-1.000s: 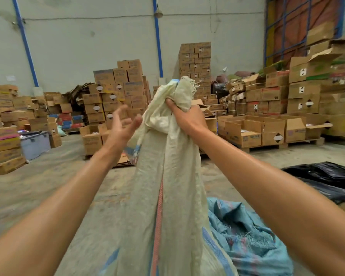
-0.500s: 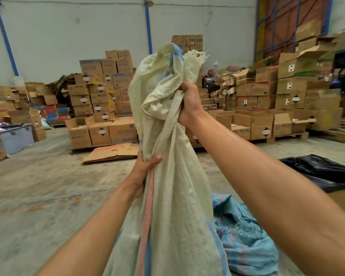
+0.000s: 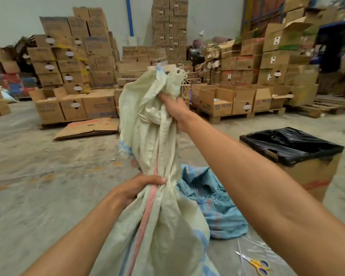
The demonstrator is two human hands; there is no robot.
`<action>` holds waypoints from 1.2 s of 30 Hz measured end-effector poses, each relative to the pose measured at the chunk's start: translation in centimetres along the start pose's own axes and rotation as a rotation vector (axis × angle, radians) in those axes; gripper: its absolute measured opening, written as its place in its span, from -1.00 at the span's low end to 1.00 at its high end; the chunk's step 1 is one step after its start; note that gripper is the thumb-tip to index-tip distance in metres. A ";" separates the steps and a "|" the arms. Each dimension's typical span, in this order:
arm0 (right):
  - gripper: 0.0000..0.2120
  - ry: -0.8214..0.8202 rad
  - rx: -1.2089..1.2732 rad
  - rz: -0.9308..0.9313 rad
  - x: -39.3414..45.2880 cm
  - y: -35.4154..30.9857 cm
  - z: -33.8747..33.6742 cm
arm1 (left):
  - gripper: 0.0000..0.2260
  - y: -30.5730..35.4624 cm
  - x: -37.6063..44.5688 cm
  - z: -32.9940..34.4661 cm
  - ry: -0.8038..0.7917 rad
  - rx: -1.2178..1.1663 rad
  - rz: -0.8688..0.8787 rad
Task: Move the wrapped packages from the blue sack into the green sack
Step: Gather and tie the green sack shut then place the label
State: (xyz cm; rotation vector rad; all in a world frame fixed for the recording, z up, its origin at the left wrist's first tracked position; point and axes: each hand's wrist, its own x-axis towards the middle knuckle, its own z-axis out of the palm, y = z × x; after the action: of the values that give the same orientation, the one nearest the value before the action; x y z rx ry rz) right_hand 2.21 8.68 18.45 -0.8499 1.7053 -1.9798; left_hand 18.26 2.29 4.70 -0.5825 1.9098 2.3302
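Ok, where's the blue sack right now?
The blue sack lies crumpled on the floor, lower centre-right of the head view, just right of the green sack and under the right forearm.

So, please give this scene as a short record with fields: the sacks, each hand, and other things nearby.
green sack: upright, neck gathered
blue sack: crumpled on the floor behind it
right hand: grips the bunched top
left hand: grips the neck lower down
scissors: yellow-handled, on the floor
box with black liner: to the right
packages: none visible
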 end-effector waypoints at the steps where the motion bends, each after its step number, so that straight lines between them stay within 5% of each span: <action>1: -0.29 -0.101 -0.170 0.085 -0.7 1.4 -1.0 | -0.70 -0.5 0.4 0.1 0.031 -0.036 -0.013; 3: -0.07 -0.210 -0.365 0.260 -2.0 4.4 -3.1 | -0.85 -1.3 1.0 0.4 0.133 -0.105 0.012; 7: 0.06 -0.152 -0.117 0.342 -5.5 11.1 -5.3 | -0.76 -1.0 1.8 0.4 0.268 -0.239 0.131; 10: -0.20 -0.378 -0.157 0.278 -9.0 15.7 -4.9 | -0.69 0.4 2.1 0.3 0.284 -0.257 0.210; 12: -0.55 -0.515 -0.199 0.339 -11.0 17.3 -3.4 | -0.49 1.9 2.3 -0.2 0.313 -0.170 0.252; 14: -0.68 -0.529 -0.172 0.330 -12.2 18.0 -1.9 | -0.48 4.3 1.9 -0.8 0.292 -0.053 0.272; 18: -0.69 -0.578 -0.144 0.311 -12.6 17.5 0.6 | -0.71 10.4 1.5 -3.1 0.363 -0.077 0.377; 24: -0.44 -0.381 0.232 0.315 -11.8 16.6 2.5 | -0.48 14.4 2.9 -2.8 0.627 0.188 0.383; 29: -0.55 -0.559 0.050 0.543 -12.3 16.7 2.7 | -0.44 15.5 3.0 -2.7 0.605 0.350 0.452; 36: -0.69 -0.489 0.173 0.607 -11.8 18.2 0.4 | -0.13 10.3 -0.7 -7.5 0.269 0.464 -0.089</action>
State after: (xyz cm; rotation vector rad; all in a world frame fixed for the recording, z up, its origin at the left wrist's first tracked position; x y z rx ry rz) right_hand 9.50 12.66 -1.61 -0.5924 1.2826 -1.3489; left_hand 17.77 -7.04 13.37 -0.9335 2.3727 1.7326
